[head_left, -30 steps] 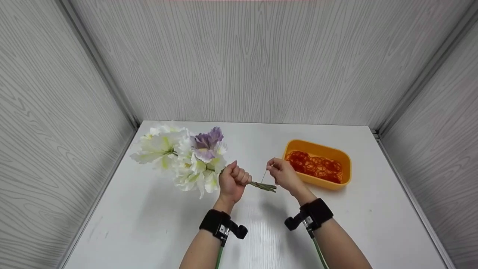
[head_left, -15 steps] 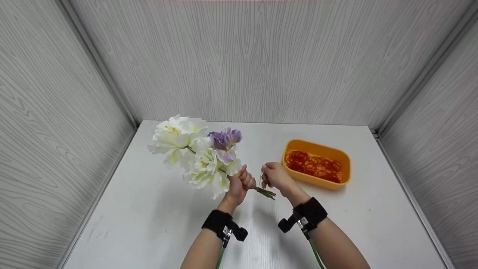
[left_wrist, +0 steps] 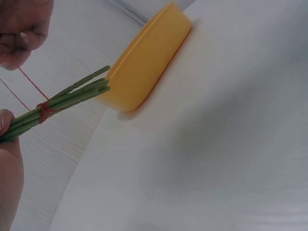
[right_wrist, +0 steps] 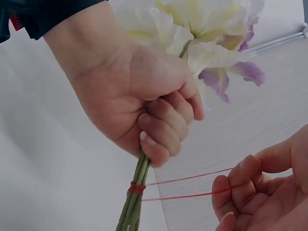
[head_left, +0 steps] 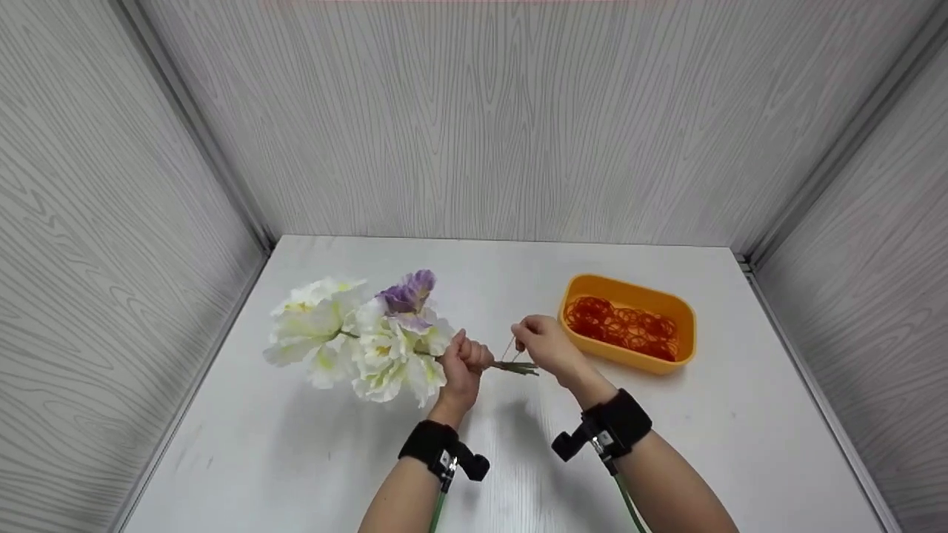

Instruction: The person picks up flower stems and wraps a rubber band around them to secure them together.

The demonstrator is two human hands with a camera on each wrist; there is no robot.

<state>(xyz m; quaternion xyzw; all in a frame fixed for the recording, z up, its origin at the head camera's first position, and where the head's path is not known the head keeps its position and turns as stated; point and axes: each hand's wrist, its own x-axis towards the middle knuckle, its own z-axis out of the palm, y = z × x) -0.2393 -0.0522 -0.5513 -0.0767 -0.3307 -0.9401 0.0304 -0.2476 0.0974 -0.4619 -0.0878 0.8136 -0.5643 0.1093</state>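
My left hand [head_left: 464,364] grips a bunch of artificial flowers by their green stems [left_wrist: 72,98]. White-and-yellow blooms [head_left: 381,352] and one purple bloom [head_left: 409,295] spread out to the left of the fist. Below it the stem ends stick out to the right, with a red rubber band [right_wrist: 136,188] wound round them. My right hand [head_left: 546,344] pinches a loop of this band and holds it stretched away from the stems. Two taut red strands run from the stems to its fingers [right_wrist: 246,168] in the right wrist view.
At the right, just beyond my right hand, a yellow-orange plastic box [head_left: 685,337] stands on the white table [head_left: 711,459]. Many red rubber bands [head_left: 629,329] lie in it. Grey wood-grain panels [head_left: 474,126] enclose the table at the back and both sides.
The flower heads swung up and right, then back down to the left with my left hand. My right hand has moved slightly left, still holding the stretched band.
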